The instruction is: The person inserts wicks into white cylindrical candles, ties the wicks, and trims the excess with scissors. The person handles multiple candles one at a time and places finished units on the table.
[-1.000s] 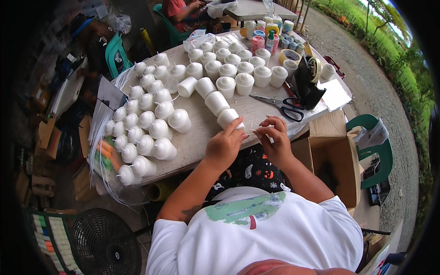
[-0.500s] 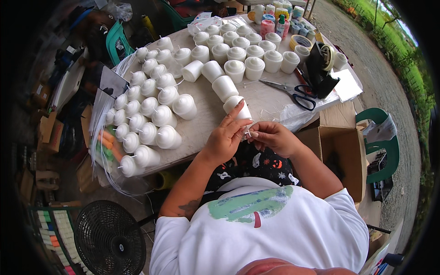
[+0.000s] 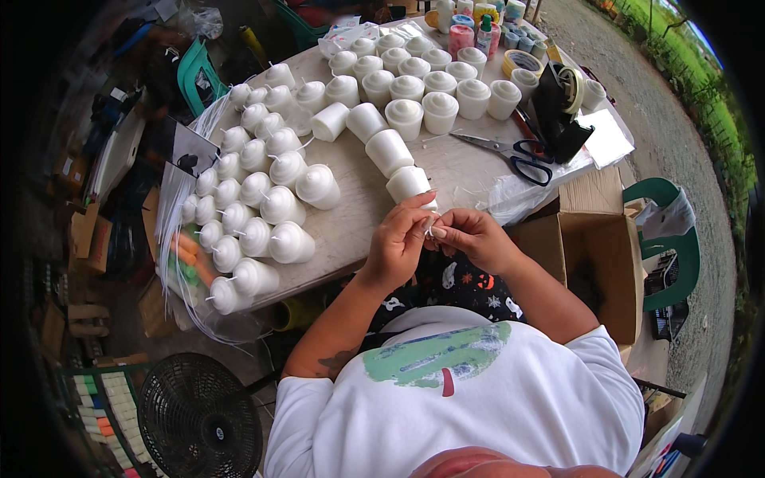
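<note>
One white, cylindrical wax candle (image 3: pixel 408 183) lies on its side near the front edge of the pale, worn counter (image 3: pixel 362 195), in line with two similar candles (image 3: pixel 388 153). The left hand (image 3: pixel 401 245) rests bent fingers against it; the right hand (image 3: pixel 476 240), fingertips narrowed, pinches what seems a thin white wick (image 3: pixel 431 232). Whether the left thumb grips too, I cannot tell. Right of them lie blue-handled metal scissors (image 3: pixel 506 149).
</note>
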`<action>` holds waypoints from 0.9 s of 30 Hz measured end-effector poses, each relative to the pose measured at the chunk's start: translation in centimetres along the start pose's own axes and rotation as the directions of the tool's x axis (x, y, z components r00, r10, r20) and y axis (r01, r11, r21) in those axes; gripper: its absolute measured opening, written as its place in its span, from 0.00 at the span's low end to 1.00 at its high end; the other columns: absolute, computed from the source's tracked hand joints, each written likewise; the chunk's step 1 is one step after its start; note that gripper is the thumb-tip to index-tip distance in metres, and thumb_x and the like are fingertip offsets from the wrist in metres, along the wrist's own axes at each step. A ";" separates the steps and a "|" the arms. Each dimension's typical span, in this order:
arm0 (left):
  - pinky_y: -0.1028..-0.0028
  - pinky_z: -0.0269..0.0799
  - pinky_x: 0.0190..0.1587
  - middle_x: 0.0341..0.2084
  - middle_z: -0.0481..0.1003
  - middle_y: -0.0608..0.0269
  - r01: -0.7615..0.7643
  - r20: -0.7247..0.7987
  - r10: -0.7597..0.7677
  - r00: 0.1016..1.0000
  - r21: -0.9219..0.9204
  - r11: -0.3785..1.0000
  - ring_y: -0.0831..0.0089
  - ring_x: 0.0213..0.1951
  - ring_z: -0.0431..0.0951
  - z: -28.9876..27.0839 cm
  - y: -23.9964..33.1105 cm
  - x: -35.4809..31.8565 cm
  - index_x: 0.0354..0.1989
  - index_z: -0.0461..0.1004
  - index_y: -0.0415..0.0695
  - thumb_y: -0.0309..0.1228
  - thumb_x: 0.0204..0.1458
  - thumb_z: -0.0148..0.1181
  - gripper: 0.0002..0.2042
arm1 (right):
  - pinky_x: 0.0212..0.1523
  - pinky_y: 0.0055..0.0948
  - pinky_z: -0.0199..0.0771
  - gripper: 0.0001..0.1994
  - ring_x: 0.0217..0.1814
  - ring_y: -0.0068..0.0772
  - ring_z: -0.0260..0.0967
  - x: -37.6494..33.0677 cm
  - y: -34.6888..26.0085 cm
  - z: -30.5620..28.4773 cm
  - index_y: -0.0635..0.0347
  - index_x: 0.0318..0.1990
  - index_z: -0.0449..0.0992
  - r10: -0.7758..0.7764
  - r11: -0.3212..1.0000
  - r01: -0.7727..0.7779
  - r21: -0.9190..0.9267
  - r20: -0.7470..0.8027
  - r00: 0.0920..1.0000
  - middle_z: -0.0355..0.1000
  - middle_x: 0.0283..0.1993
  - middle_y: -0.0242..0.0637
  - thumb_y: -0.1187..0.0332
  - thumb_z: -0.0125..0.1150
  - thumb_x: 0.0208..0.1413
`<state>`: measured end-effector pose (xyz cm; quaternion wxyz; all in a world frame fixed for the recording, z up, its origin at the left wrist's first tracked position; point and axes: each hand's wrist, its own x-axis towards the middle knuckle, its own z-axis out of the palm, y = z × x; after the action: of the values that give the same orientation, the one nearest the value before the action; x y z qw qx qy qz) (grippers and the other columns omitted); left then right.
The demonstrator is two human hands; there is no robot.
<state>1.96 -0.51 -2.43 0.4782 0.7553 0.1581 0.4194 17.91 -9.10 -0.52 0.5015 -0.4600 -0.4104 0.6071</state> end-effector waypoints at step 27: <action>0.79 0.69 0.34 0.28 0.72 0.63 -0.022 -0.085 0.025 0.996 0.043 0.999 0.80 0.28 0.70 3.0 -1.3 -0.7 0.57 0.59 0.38 0.20 0.59 0.50 0.17 | 0.35 0.22 0.74 0.06 0.34 0.22 0.73 -1.2 0.9 -0.2 0.66 0.37 0.73 -0.375 0.861 0.265 -0.434 -0.189 0.908 0.74 0.32 0.37 0.72 0.60 0.56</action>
<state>4.10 -2.08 -4.41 0.4501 0.7483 0.1783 0.4535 18.01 -10.45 -1.25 0.5423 -0.5544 -0.5253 0.3503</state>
